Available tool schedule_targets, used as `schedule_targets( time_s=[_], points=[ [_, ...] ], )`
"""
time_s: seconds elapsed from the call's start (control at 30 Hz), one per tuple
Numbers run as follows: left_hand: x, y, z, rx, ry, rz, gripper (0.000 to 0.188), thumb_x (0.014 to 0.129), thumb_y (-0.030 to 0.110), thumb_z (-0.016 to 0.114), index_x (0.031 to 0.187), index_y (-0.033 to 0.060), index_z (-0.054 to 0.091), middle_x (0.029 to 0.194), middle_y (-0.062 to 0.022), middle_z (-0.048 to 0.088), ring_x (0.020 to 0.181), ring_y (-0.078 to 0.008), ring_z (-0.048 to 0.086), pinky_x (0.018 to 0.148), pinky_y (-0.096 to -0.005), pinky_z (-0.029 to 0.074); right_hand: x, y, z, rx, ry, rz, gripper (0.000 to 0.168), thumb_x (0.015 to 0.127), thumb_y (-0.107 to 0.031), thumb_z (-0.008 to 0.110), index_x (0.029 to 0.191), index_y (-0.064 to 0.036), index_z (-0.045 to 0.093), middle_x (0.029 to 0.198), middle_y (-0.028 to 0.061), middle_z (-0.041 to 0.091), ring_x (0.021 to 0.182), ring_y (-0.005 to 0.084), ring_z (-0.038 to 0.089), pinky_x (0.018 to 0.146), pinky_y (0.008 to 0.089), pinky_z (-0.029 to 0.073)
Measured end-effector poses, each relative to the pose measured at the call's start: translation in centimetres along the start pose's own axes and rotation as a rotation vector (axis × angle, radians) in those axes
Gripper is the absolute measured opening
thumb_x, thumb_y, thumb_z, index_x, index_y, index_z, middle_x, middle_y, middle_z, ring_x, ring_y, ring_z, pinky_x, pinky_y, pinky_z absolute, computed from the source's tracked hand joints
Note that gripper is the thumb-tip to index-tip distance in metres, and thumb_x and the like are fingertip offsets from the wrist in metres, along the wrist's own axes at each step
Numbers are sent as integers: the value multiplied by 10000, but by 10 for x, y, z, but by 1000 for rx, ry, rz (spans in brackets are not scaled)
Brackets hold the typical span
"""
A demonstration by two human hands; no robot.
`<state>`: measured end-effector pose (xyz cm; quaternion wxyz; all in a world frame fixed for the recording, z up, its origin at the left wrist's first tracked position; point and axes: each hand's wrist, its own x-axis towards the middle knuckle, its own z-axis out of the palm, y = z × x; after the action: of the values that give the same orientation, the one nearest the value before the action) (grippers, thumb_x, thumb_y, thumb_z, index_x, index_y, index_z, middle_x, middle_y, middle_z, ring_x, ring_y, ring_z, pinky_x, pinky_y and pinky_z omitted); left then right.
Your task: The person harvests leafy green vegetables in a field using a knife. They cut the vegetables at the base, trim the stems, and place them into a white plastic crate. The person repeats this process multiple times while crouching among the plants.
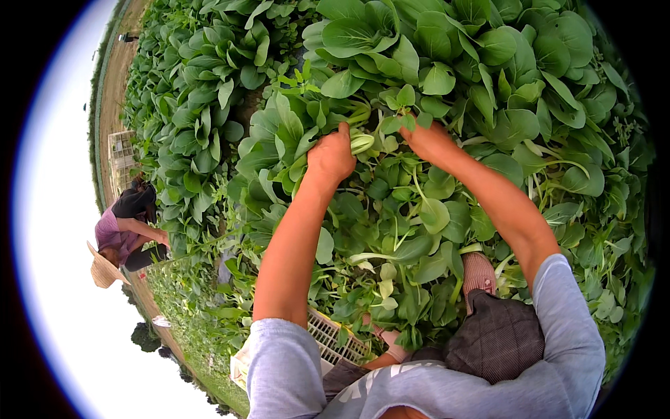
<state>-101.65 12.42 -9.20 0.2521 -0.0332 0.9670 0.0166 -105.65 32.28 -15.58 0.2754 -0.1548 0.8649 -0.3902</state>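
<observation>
My left hand [332, 153] is closed around a head of bok choy [362, 143]. The pale green base of its stalks sticks out past my thumb, and broad dark leaves spread to the left of the fist. My right hand [423, 138] reaches in among low leaves just to the right of that base. A small leafy weed [404, 107] covers its fingertips, so what they touch is hidden. Beyond both hands stand large, full bok choy plants [445, 47]. Loose leaves and pale stalks [434, 214] litter the ground between my forearms.
A white plastic crate [337, 338] sits by my left leg. My foot in a striped sock [478, 273] is among the leaves at right. Further left, a person in a straw hat [104, 266] bends over the rows, near stacked crates [121, 157]. A dirt path [116, 78] borders the field.
</observation>
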Motion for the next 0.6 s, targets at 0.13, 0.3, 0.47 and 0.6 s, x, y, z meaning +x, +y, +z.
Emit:
schedule_targets(
  time_s=[0.13, 0.3, 0.47, 0.6],
  points=[
    [5, 5, -3, -13, 5, -8, 541, 693, 109, 624, 1180, 36, 402, 887, -238, 636, 840, -413, 617, 751, -467, 497, 9, 15, 18, -28, 93, -156, 258, 919, -208, 447, 1131, -67, 484, 928, 209, 606, 842, 411, 581, 717, 467, 467],
    [22, -1, -12, -148, -39, -138, 660, 703, 135, 625, 1296, 61, 344, 985, -244, 628, 926, -404, 609, 816, -461, 487, 27, 33, 18, 298, -106, -36, 268, 923, -234, 455, 1078, -22, 508, 882, 213, 596, 793, 387, 575, 713, 440, 465],
    [22, -10, -3, -265, -55, -168, 678, 712, 151, 639, 1321, 108, 343, 1104, -236, 595, 1027, -404, 569, 881, -452, 455, 27, 26, 23, 348, -61, -32, 249, 926, -213, 442, 1105, -50, 497, 794, 143, 582, 680, 240, 553, 605, 374, 437],
    [14, -11, -3, -331, -91, -156, 637, 729, 119, 632, 1306, 101, 361, 1120, -222, 593, 1031, -398, 568, 889, -435, 447, 39, 32, 4, 210, -303, 24, 473, 912, -201, 470, 1380, -206, 404, 630, 30, 523, 450, 123, 418, 432, 283, 349]
  ],
)
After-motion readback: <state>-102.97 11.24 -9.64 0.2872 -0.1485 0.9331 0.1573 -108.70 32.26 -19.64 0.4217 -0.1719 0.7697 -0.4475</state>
